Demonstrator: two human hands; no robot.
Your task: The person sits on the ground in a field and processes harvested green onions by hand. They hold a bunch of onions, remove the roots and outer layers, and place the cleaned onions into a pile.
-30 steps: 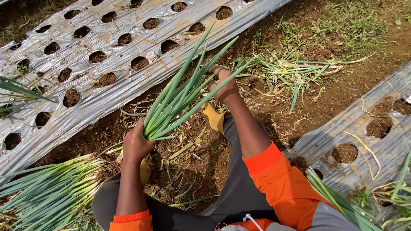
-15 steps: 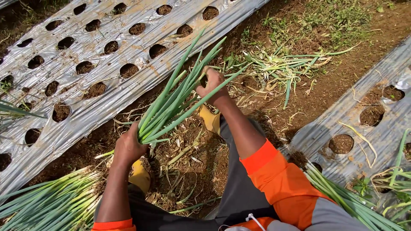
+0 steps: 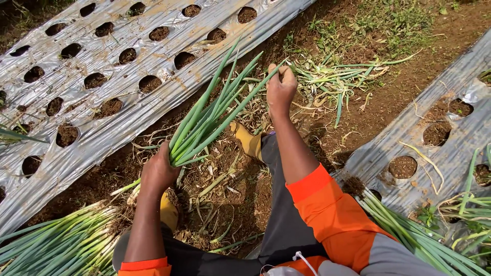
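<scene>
My left hand [image 3: 159, 173] grips the base of a bunch of green onions [image 3: 215, 110], whose long leaves fan up and to the right. My right hand [image 3: 281, 87] is closed around the tip of one long leaf at the far end of the bunch. Both arms wear orange sleeves. I squat over a soil furrow, with yellow boots [image 3: 249, 141] under the bunch.
A pile of trimmed green onions [image 3: 61, 240] lies at the lower left, another [image 3: 419, 240] at the lower right. Silver plastic mulch [image 3: 107, 61] with round planting holes covers the beds on both sides. Discarded leaves [image 3: 342, 76] litter the soil beyond my right hand.
My right hand has slid outward and up along a leaf, from the middle of the bunch to its tip. My left hand keeps its hold on the base.
</scene>
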